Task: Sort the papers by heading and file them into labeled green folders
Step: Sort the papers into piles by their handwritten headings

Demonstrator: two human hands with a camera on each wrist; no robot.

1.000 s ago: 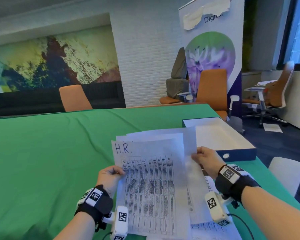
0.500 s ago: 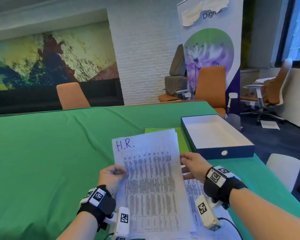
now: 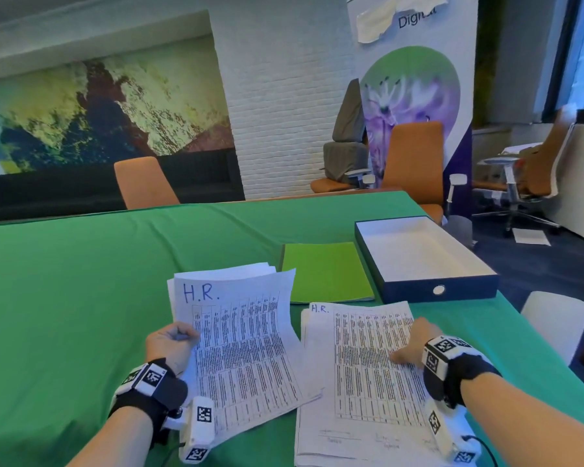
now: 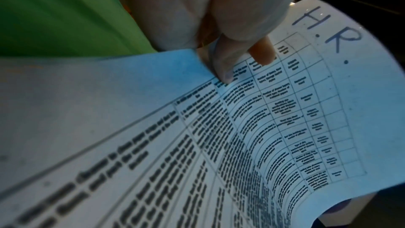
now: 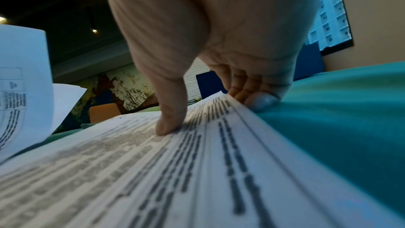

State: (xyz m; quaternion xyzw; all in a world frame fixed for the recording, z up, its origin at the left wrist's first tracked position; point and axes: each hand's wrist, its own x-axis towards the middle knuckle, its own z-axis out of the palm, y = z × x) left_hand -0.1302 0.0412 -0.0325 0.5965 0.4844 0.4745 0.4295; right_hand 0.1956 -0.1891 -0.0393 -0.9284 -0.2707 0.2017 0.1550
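We are gripping the unsorted sheaf [image 3: 236, 345] in our left hand [image 3: 169, 343] while our right hand [image 3: 415, 345] is pinching the H.R. pile [image 3: 361, 375] on the table; the green folder [image 3: 324, 271] is lying closed, nothing filed

1. You've got a shallow dark blue box [image 3: 429, 261] with a white inside sitting on the green tablecloth [image 3: 81, 281].
2. Orange chairs [image 3: 144, 183] are parked at the far edge of the table.
3. There's a flower banner [image 3: 415, 96] by the white brick wall [image 3: 277, 112], and a big abstract mural [image 3: 98, 112] on the left.
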